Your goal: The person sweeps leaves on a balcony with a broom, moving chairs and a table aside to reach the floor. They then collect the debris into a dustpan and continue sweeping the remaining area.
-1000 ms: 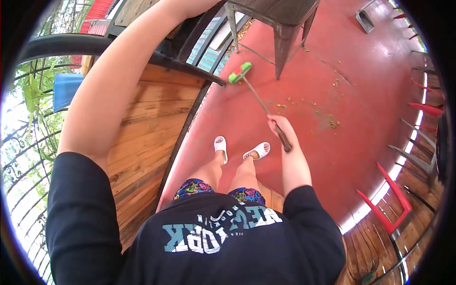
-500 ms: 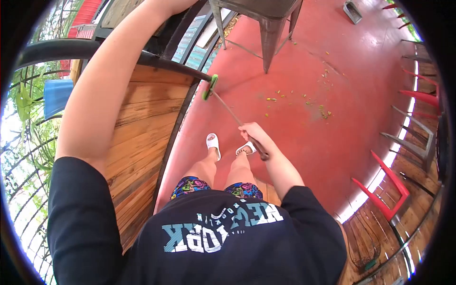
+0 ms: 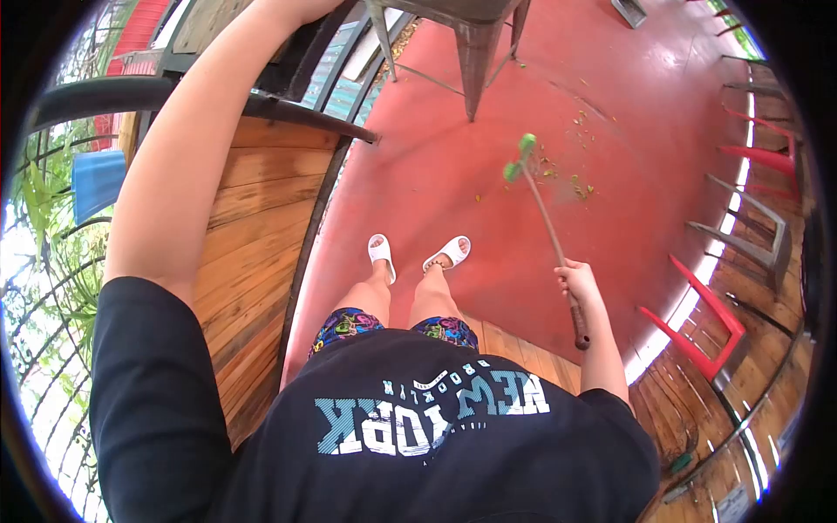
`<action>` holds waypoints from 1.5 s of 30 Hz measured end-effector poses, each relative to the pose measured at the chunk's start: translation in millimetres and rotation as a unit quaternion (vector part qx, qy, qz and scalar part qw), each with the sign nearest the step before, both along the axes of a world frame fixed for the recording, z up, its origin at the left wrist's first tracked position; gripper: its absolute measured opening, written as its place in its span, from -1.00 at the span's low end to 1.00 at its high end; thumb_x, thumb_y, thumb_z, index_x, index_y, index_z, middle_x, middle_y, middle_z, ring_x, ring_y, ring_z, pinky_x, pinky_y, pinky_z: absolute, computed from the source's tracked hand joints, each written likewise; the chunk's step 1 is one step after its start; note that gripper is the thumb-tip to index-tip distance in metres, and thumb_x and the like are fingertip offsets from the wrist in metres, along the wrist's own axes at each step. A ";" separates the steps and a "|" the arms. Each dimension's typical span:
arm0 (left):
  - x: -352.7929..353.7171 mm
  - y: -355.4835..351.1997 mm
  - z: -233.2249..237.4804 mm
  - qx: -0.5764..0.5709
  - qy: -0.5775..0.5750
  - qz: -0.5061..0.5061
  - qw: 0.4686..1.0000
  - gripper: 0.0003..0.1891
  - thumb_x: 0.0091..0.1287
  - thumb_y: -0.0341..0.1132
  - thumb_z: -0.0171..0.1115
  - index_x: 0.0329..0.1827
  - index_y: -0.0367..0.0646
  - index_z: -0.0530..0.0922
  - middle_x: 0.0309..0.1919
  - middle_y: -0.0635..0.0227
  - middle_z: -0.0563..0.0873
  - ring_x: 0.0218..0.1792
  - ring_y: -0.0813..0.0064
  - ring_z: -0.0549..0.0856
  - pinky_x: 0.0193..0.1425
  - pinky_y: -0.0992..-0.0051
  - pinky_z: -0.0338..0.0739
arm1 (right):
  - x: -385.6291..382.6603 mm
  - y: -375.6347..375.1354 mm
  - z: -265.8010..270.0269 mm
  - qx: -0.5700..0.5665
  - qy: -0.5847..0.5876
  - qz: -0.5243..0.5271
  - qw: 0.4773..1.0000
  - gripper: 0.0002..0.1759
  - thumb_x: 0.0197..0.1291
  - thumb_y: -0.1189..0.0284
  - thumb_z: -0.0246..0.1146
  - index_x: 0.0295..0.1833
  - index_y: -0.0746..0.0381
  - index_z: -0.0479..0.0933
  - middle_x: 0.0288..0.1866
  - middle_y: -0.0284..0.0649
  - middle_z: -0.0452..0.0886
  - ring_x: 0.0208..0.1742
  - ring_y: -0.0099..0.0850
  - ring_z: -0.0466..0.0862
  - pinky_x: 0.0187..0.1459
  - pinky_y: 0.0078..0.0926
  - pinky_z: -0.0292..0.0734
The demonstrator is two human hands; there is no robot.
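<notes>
My right hand [image 3: 579, 283] is closed around the brown handle of a broom [image 3: 547, 212]. The broom's green head reaches forward over the red floor, beside a scatter of small yellow-green leaves [image 3: 580, 187]. The handle's thick end extends back past my wrist. My left hand [image 3: 311, 7] is at the top edge of the view, near the seat of a grey metal stool [image 3: 472, 52]. Its fingers are cut off by the frame, so whether it grips anything cannot be seen.
A grey dustpan [image 3: 629, 11] lies on the red floor [image 3: 418, 166] at the far top. Red chair frames [image 3: 711, 349] and grey ones line the right side. Wood panelling [image 3: 261, 227] and a black rail [image 3: 305, 118] run along the left.
My right hand has swung the broom rightward, away from the end of the black rail, bringing its head near the leaves. My foot on the right has turned outward. My left arm stays raised.
</notes>
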State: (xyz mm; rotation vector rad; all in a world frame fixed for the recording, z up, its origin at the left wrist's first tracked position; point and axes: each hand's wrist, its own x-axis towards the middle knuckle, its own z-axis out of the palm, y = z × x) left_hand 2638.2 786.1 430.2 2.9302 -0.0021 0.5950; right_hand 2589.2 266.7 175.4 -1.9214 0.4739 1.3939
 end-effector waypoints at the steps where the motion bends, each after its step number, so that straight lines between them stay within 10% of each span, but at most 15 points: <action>1: -0.3 -1.0 0.4 0.001 0.005 0.002 1.000 -0.57 0.10 -0.17 0.19 0.05 -0.02 0.38 0.12 0.20 0.35 0.20 0.17 0.28 0.25 0.21 0.10 | -11.0 10.2 12.8 0.006 0.016 -0.022 1.000 -0.79 0.06 0.53 0.16 -0.14 0.29 0.50 -0.67 -0.46 0.35 -0.75 -0.72 0.28 -0.75 -0.71 0.22; 3: 0.5 -1.9 0.3 0.003 0.004 0.005 1.000 -0.56 0.09 -0.18 0.19 0.05 -0.03 0.39 0.12 0.21 0.35 0.21 0.17 0.28 0.26 0.21 0.10 | -34.4 38.0 24.3 0.024 0.062 0.013 0.998 -0.59 0.05 0.51 0.18 0.09 0.27 0.45 -0.63 -0.48 0.36 -0.70 -0.73 0.30 -0.71 -0.72 0.23; 9: 3.4 -4.6 1.5 0.015 0.017 0.002 1.000 -0.59 0.08 -0.20 0.16 0.02 -0.07 0.40 0.07 0.19 0.38 0.18 0.16 0.31 0.26 0.24 0.12 | -117.3 136.8 -66.3 0.146 0.135 0.188 0.962 -0.82 -0.01 0.42 0.22 -0.31 0.29 0.57 -0.71 -0.38 0.41 -0.71 -0.60 0.41 -0.71 -0.58 0.27; 12: 4.6 -8.8 4.9 0.002 0.024 -0.002 1.000 -0.60 0.08 -0.21 0.15 0.01 -0.08 0.40 0.06 0.17 0.39 0.16 0.15 0.33 0.25 0.25 0.14 | -143.4 144.1 -144.8 0.164 0.103 0.272 0.943 -0.83 -0.12 0.39 0.28 -0.46 0.28 0.55 -0.61 -0.25 0.52 -0.59 -0.45 0.52 -0.59 -0.44 0.42; 16: 5.6 -13.9 7.0 -0.007 0.031 0.003 0.999 -0.58 0.07 -0.21 0.16 0.02 -0.10 0.39 0.05 0.15 0.39 0.16 0.15 0.32 0.25 0.25 0.14 | -49.0 54.9 -123.8 0.039 0.085 0.304 0.948 -0.85 -0.09 0.40 0.33 -0.42 0.24 0.58 -0.70 -0.41 0.41 -0.72 -0.61 0.34 -0.75 -0.58 0.17; 22: 6.3 -17.3 9.7 0.021 0.028 0.010 0.999 -0.57 0.07 -0.21 0.16 0.03 -0.09 0.37 0.05 0.15 0.39 0.17 0.14 0.31 0.26 0.24 0.12 | 122.5 -44.9 -31.4 -0.101 -0.032 0.157 0.982 -0.86 -0.05 0.51 0.26 -0.48 0.40 0.50 -0.72 -0.28 0.43 -0.75 -0.51 0.44 -0.75 -0.54 0.27; 30: 11.9 13.2 -9.0 0.099 -0.009 -0.022 0.995 -0.57 0.23 -0.02 0.06 0.14 0.09 0.40 0.16 0.34 0.39 0.25 0.29 0.29 0.30 0.25 0.06 | 80.2 -33.7 10.2 0.021 -0.045 -0.012 0.999 -0.81 0.00 0.54 0.23 -0.22 0.33 0.53 -0.67 -0.42 0.42 -0.73 -0.70 0.36 -0.72 -0.69 0.28; 39: 14.2 11.0 -6.5 0.088 0.014 -0.008 0.996 -0.59 0.23 -0.01 0.04 0.12 0.10 0.40 0.16 0.40 0.40 0.26 0.31 0.28 0.32 0.24 0.01 | 119.0 -0.9 -96.1 0.159 0.197 -0.163 0.954 -0.94 0.11 0.58 0.10 -0.40 0.30 0.39 -0.72 -0.46 0.28 -0.76 -0.74 0.25 -0.76 -0.78 0.13; 45: 12.9 9.4 -5.8 0.090 0.018 -0.001 0.996 -0.58 0.24 -0.02 0.03 0.14 0.10 0.39 0.16 0.38 0.40 0.26 0.30 0.28 0.33 0.27 0.01 | 183.3 -99.3 -71.3 0.062 0.041 -0.169 0.983 -0.96 0.13 0.55 0.07 -0.34 0.29 0.36 -0.73 -0.50 0.27 -0.77 -0.75 0.26 -0.79 -0.84 0.12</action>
